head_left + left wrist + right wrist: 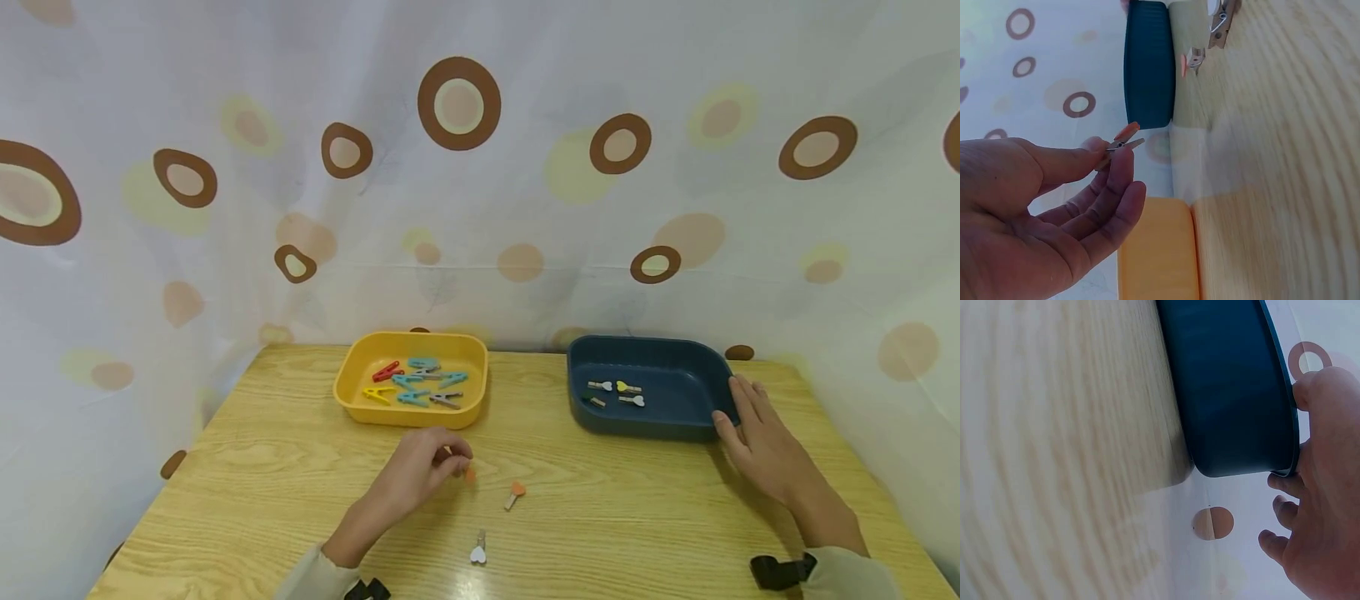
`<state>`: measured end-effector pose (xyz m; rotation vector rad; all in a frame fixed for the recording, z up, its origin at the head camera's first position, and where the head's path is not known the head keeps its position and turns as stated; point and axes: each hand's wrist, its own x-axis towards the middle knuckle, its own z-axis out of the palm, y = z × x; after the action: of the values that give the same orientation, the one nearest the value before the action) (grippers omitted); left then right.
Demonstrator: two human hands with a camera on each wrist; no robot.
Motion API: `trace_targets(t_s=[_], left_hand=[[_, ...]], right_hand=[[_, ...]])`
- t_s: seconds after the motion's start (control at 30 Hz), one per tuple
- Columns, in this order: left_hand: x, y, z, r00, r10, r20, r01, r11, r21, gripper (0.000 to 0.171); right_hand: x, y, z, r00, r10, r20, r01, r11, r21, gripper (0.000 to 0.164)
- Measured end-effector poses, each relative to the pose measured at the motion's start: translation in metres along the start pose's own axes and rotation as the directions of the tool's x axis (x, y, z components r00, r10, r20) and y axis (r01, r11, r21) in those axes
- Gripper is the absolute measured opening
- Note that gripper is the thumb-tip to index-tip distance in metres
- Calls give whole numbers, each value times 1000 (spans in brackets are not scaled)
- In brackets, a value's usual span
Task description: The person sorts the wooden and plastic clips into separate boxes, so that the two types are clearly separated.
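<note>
My left hand [420, 471] pinches a small wooden clothespin with an orange heart [1124, 139] between thumb and fingertips, above the table just in front of the yellow tray [411, 417]. In the left wrist view its jaws stand apart. On the table nearby lie another orange-heart clothespin [514, 495] and a white-heart clothespin [478, 550]. My right hand [772, 450] rests on the right front corner of the dark blue tray [645, 429], fingers extended along its rim. Inside that tray are several small heart clothespins, white [632, 401] and yellow [628, 387] among them.
The yellow tray holds several larger plastic clothespins in blue, red, yellow [378, 394] and grey. Both trays stand at the back of the wooden table [247, 475], close to a patterned curtain [525, 208].
</note>
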<state>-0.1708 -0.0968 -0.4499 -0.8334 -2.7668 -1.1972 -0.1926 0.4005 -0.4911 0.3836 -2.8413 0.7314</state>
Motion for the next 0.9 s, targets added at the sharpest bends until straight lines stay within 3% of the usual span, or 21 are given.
trace_targets(t_s=[0.37, 0.6, 0.9], left_hand=[[20, 11, 9, 997, -14, -72, 11, 999, -46, 8], [38, 21, 15, 994, 74, -82, -74, 997, -1, 3], [64, 22, 27, 994, 76, -77, -74, 997, 19, 4]], right_hand=[[1, -3, -1, 1000, 8, 4, -8, 1000, -3, 69], [1, -1, -1, 1000, 2, -4, -2, 1000, -4, 69], [1, -1, 0, 1000, 6, -8, -6, 1000, -3, 70]])
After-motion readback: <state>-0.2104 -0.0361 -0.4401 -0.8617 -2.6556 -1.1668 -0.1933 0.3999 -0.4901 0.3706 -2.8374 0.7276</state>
